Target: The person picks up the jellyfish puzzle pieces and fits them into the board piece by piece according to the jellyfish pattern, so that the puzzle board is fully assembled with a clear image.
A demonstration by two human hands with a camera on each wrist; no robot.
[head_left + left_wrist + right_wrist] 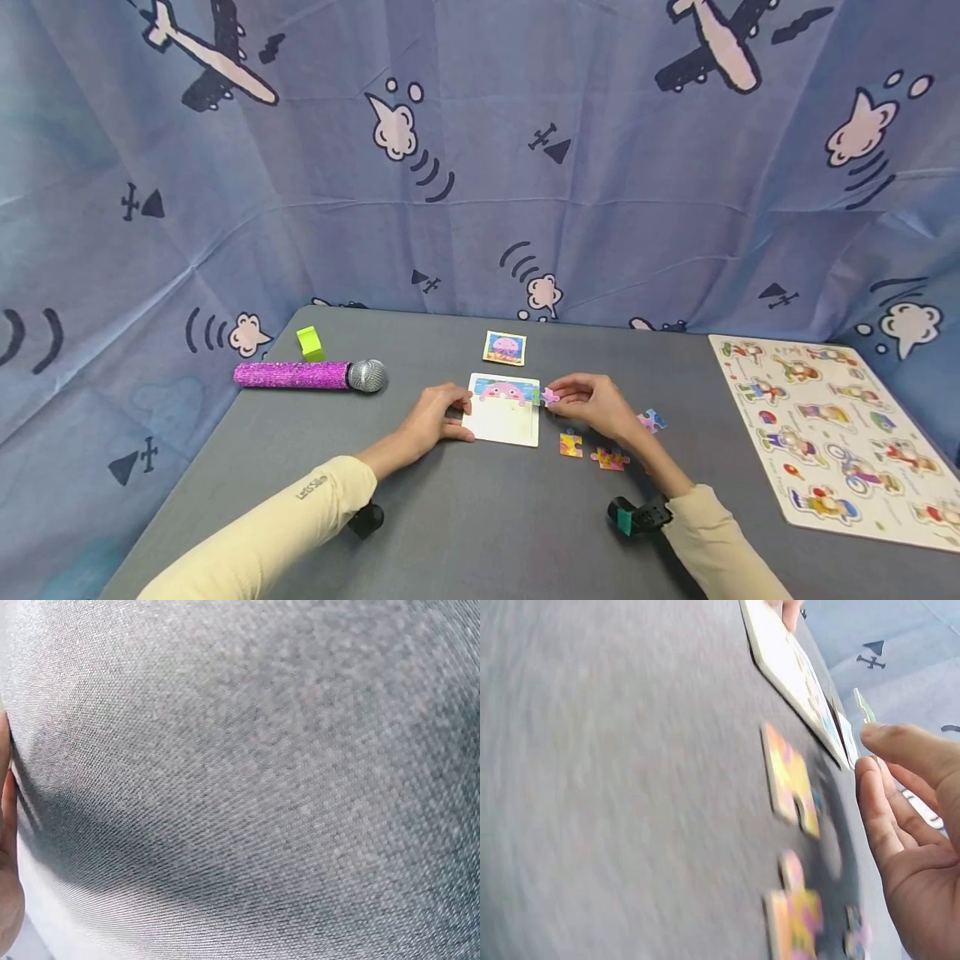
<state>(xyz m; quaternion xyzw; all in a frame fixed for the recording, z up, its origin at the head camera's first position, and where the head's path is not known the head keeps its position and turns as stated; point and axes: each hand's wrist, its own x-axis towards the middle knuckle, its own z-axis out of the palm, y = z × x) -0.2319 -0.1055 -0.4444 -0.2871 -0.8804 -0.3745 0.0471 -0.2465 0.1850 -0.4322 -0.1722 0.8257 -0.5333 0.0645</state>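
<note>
Over at the grey table, the left hand grips the left edge of the white puzzle tray near the middle, while the right hand pinches a pink puzzle piece by the tray's right side, a yellow piece lying nearer and a picture card farther off.

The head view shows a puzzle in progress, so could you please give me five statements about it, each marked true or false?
1. The right hand pinches a puzzle piece. True.
2. The green block lies on the far side of the microphone. True.
3. The left hand grips the microphone. False: it touches the left edge of the tray.
4. The picture card lies on the tray. False: it lies beyond it.
5. The large board lies left of the microphone. False: it lies on the right side of the table.
</note>
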